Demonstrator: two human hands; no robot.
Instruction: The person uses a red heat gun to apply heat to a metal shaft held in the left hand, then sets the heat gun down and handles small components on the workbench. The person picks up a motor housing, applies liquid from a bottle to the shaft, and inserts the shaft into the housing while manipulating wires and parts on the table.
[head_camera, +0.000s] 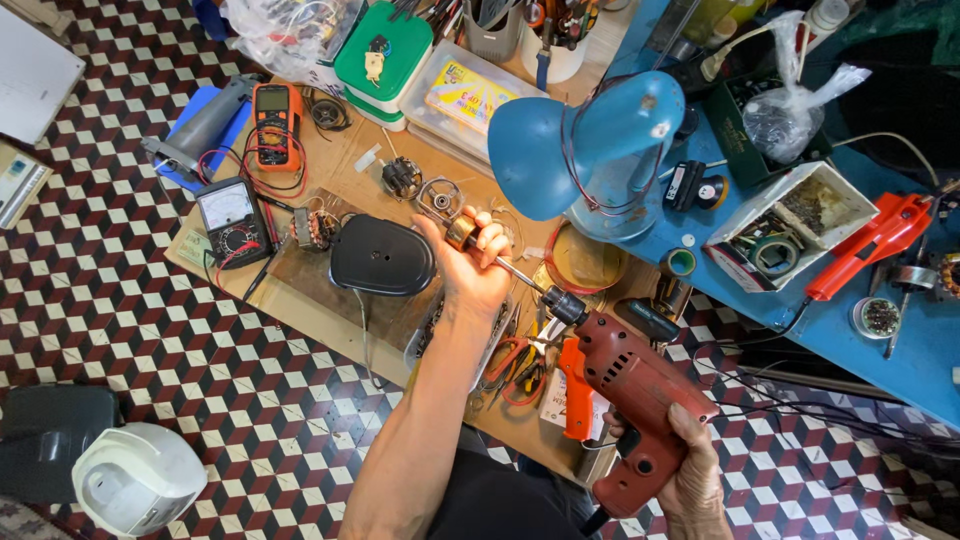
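My right hand (690, 470) grips the handle of a dark red electric drill (630, 390) at the lower right. A metal shaft runs from the drill's chuck (563, 304) up and left to a small motor rotor (468, 234) with a copper-coloured winding. My left hand (472, 270) is wrapped around that rotor, holding it over the wooden workboard (330, 300). A black oval housing (382, 256) lies just left of my left hand.
A blue desk lamp (585, 150) stands behind the hands. Two multimeters (232, 218) with red leads lie at the left. A red glue gun (868, 246) and an open box (790, 222) rest on the blue bench (900, 340). Pliers (512, 365) lie under the drill.
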